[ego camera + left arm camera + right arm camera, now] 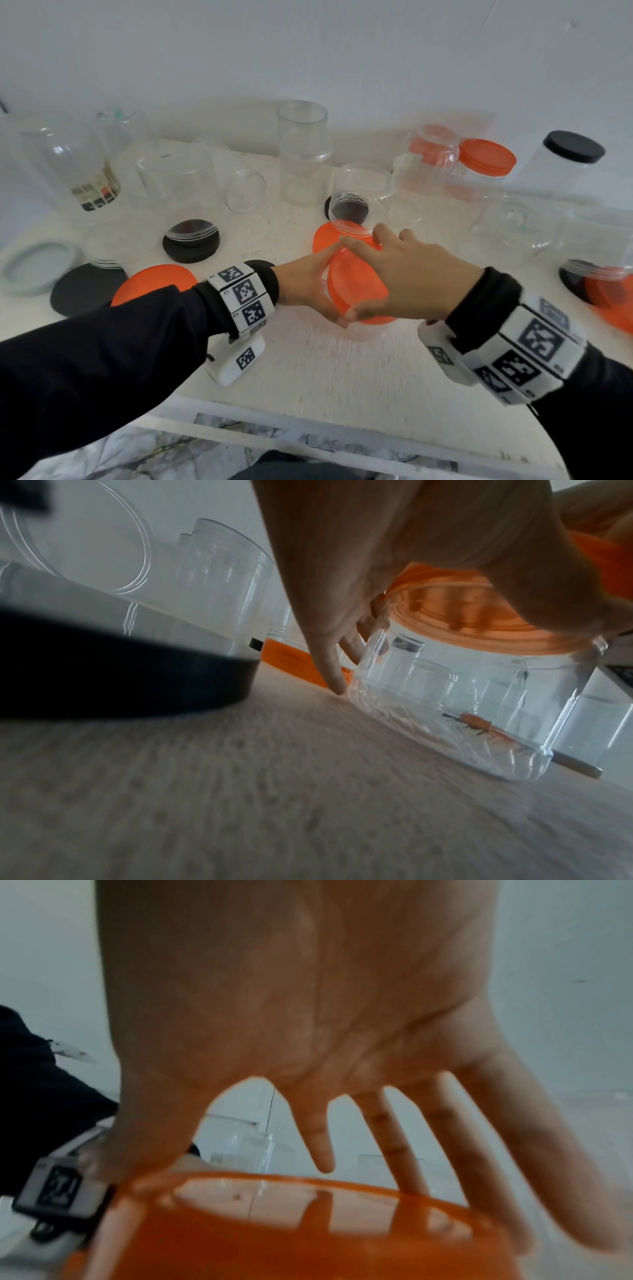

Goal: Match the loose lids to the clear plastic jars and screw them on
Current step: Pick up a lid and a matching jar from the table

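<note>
- The round orange plastic lid [358, 291] sits tilted atop a short clear plastic jar [462, 696] on the white table [342, 377].
- The left hand [308, 291] curls around the jar's side.
- The right hand [411, 274] spreads over the lid, fingertips gripping its rim.

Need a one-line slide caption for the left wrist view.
Left hand steadies a short clear plastic jar on the white table, round orange plastic lid seated on top.

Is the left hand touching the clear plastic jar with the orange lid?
Touching. The left wrist view shows the left hand wrapped against the clear plastic jar.
</note>
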A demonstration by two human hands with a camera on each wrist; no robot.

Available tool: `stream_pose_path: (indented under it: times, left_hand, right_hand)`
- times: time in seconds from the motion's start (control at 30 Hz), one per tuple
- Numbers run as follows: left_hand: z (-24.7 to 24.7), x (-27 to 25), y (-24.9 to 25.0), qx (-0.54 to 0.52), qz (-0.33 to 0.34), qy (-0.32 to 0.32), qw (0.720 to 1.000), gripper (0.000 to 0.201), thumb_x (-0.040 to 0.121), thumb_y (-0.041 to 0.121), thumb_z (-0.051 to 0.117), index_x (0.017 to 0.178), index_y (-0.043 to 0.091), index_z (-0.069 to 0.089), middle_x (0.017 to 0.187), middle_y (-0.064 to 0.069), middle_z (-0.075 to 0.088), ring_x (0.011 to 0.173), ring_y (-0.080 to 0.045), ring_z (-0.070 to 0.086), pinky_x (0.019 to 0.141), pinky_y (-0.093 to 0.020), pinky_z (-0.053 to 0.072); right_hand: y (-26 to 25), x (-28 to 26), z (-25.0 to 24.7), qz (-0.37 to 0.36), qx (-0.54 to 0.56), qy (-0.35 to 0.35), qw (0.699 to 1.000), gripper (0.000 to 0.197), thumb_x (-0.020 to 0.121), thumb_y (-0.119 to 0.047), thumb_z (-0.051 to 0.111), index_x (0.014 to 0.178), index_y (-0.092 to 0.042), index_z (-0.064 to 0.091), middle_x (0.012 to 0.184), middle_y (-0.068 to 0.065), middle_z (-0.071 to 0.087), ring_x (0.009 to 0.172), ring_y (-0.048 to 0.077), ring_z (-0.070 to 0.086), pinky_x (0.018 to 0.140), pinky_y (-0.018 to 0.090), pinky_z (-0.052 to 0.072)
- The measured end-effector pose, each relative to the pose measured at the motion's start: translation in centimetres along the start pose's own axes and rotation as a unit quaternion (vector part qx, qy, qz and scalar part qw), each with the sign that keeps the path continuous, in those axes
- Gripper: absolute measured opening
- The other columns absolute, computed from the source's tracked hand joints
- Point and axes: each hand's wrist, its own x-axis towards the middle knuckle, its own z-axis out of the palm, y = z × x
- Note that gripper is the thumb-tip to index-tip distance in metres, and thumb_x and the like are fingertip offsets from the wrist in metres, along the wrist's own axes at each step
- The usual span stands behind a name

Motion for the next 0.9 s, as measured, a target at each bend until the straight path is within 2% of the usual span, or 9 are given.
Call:
stream_pose_path:
  times: [0.1,0.17,0.23,0.33,0.4,0.5,0.6,0.77,0.9]
  left_hand:
    - [0.0,0.0,0.1,-0.003,0.012,-0.011,1.0,0.1,0.056,0.006,0.087,0.128,0.034,0.024,0.12,0.028,0.037,0.114,0.011,0.04,0.088,0.0,0.034]
    - [0.0,0.0,0.1,-0.013,0.01,-0.018,1.0,0.103,0.056,0.004,0.086,0.131,0.033,0.023,0.122,0.027,0.038,0.111,0.019,0.038,0.089,0.0,0.033]
    - [0.0,0.0,0.0,-0.012,0.015,-0.011,1.0,0.102,0.054,0.007,0.088,0.131,0.031,0.026,0.122,0.027,0.037,0.108,0.023,0.036,0.088,0.002,0.031]
    - [0.0,-0.1,0.2,-0.008,0.003,-0.013,1.0,0.103,0.05,0.021,0.09,0.132,0.032,0.027,0.122,0.02,0.046,0.113,0.007,0.046,0.091,-0.006,0.038]
    - [0.0,-0.2,0.3,-0.004,-0.002,-0.014,1.0,0.102,0.054,0.016,0.089,0.132,0.032,0.025,0.121,0.02,0.046,0.112,0.002,0.047,0.089,-0.007,0.04]
    - [-0.1,-0.1,0.3,-0.004,-0.003,-0.014,1.0,0.102,0.058,0.008,0.087,0.135,0.03,0.023,0.119,0.03,0.035,0.112,0.003,0.042,0.086,0.001,0.034]
    - [0.0,-0.1,0.3,-0.018,0.001,-0.026,0.999,0.108,0.05,0.019,0.088,0.135,0.035,0.022,0.125,0.026,0.039,0.117,0.003,0.041,0.092,-0.002,0.034]
    - [0.0,0.0,0.0,-0.027,-0.003,-0.016,1.0,0.099,0.055,0.008,0.088,0.13,0.032,0.028,0.123,0.021,0.045,0.113,0.009,0.045,0.092,-0.008,0.04]
    - [-0.1,-0.1,0.0,-0.011,-0.011,-0.017,1.0,0.104,0.06,0.005,0.085,0.139,0.025,0.021,0.127,0.016,0.043,0.119,-0.003,0.043,0.091,-0.005,0.038]
  right_hand:
    - [0.5,-0.1,-0.7,-0.084,0.07,-0.081,0.991,0.096,0.072,-0.043,0.074,0.14,-0.052,0.006,0.149,-0.017,-0.001,0.137,0.023,0.011,0.106,0.044,0.034]
    - [0.5,0.0,-0.6,-0.085,0.063,-0.08,0.991,0.09,0.073,-0.033,0.073,0.138,-0.054,0.014,0.147,-0.015,0.004,0.127,0.023,0.019,0.099,0.04,0.041]
    - [0.0,0.0,-0.2,-0.046,0.044,-0.02,0.998,0.084,0.071,-0.052,0.069,0.138,-0.052,0.017,0.139,-0.007,0.021,0.105,0.021,0.03,0.085,0.033,0.044]
    - [-1.1,0.1,0.1,0.042,0.001,0.036,0.998,0.09,0.065,-0.081,0.049,0.141,-0.04,0.022,0.124,0.001,0.036,0.096,0.023,0.043,0.073,0.03,0.034]
    - [-0.8,0.1,0.3,0.041,-0.003,0.027,0.999,0.094,0.065,-0.081,0.047,0.143,-0.037,0.017,0.131,0.002,0.033,0.108,0.027,0.045,0.077,0.032,0.035]
    - [0.4,0.0,-0.3,-0.038,0.079,-0.057,0.995,0.095,0.07,-0.057,0.069,0.142,-0.048,0.008,0.15,-0.008,0.006,0.135,0.026,0.019,0.103,0.042,0.035]
    - [0.5,0.1,-0.5,-0.062,0.079,-0.064,0.993,0.093,0.07,-0.036,0.074,0.138,-0.054,0.014,0.144,-0.012,0.01,0.121,0.022,0.028,0.096,0.039,0.043]
    - [-1.3,0.1,0.0,0.052,0.028,0.05,0.997,0.084,0.065,-0.079,0.052,0.136,-0.038,0.031,0.106,-0.003,0.034,0.081,0.018,0.039,0.069,0.029,0.033]
    - [-1.0,0.2,0.0,0.06,0.0,0.02,0.998,0.092,0.068,-0.081,0.042,0.142,-0.031,0.02,0.127,0.003,0.036,0.099,0.023,0.047,0.073,0.031,0.034]
